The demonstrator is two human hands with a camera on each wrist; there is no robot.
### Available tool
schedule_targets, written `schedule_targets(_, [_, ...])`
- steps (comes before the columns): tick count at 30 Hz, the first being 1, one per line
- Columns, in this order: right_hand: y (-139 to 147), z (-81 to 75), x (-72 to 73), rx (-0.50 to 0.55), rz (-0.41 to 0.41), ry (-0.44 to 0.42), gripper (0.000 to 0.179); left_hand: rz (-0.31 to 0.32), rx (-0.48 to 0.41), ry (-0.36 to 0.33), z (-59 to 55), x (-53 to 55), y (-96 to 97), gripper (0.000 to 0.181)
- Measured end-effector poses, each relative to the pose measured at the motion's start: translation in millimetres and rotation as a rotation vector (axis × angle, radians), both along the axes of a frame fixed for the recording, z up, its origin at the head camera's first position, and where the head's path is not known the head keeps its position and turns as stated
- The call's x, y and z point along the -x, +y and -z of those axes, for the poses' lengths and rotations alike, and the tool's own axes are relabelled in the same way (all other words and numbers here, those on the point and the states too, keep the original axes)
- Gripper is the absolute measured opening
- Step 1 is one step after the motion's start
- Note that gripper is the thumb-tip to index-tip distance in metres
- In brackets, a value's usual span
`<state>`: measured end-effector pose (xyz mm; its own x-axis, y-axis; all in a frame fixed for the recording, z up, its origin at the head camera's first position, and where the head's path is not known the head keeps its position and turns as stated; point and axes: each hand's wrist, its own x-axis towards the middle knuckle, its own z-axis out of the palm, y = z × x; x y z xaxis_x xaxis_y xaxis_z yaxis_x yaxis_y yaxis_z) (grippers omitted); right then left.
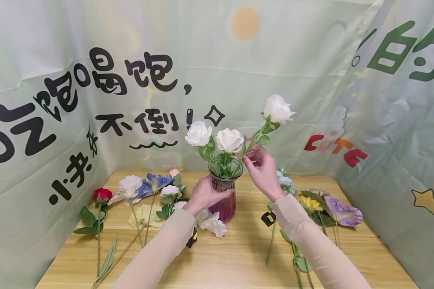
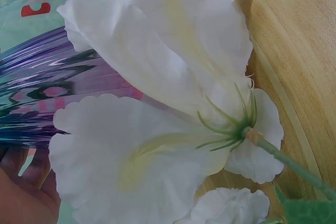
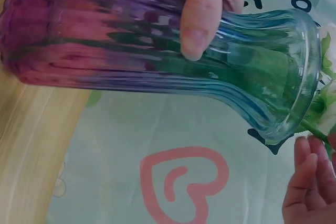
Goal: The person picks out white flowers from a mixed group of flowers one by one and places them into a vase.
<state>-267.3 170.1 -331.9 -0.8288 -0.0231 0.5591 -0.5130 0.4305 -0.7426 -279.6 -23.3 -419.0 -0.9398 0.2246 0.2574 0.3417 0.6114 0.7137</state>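
Observation:
A ribbed glass vase [image 1: 227, 206], purple below and blue-green at the neck, stands on the table. My left hand [image 1: 206, 196] grips it below the rim, its thumb across the front. Two white roses, a left one [image 1: 198, 133] and a middle one [image 1: 230, 140], rise from the vase mouth. My right hand [image 1: 262, 170] pinches the stem of a third white rose [image 1: 277, 108], which leans to the right above the rim. In the right wrist view green stems show through the vase glass [image 3: 147, 56]. A large white flower [image 2: 157, 66] partly hides the vase in the left wrist view.
On the wooden table [image 1: 217, 265], left of the vase, lie a red rose [image 1: 103, 195], a blue flower [image 1: 154, 184] and several pale flowers. A yellow flower [image 1: 310, 204] and a purple flower [image 1: 343, 212] lie right. Printed cloth [image 1: 202, 40] encloses the back and sides.

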Motion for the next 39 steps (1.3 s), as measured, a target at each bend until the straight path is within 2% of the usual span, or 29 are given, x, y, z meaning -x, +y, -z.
schedule_targets(5, [5.9, 5.8, -0.6, -0.135, 0.016, -0.104, 0.023, -0.004, 0.004, 0.011, 0.0, -0.8, -0.2, 0.062])
schedule_targets(10, [14.7, 20.0, 0.7, -0.154, 0.014, -0.215, 0.033, -0.004, 0.004, 0.004, -0.3, -1.1, -0.5, 0.063])
schedule_targets(18, [19.9, 39.2, 0.4, -0.105, 0.03, -0.251, 0.028, -0.007, 0.008, 0.016, -0.6, -0.8, -0.1, 0.06])
schedule_targets(26, [26.6, 56.1, -4.3, -0.094, -0.001, -0.279, 0.025, -0.015, 0.015, 0.005, -0.2, -0.7, 0.4, 0.062])
schedule_targets(39, [38.9, 74.4, -12.2, -0.099, 0.017, -0.36, 0.022, -0.023, 0.016, -0.006, 0.2, -0.9, 1.2, 0.062])
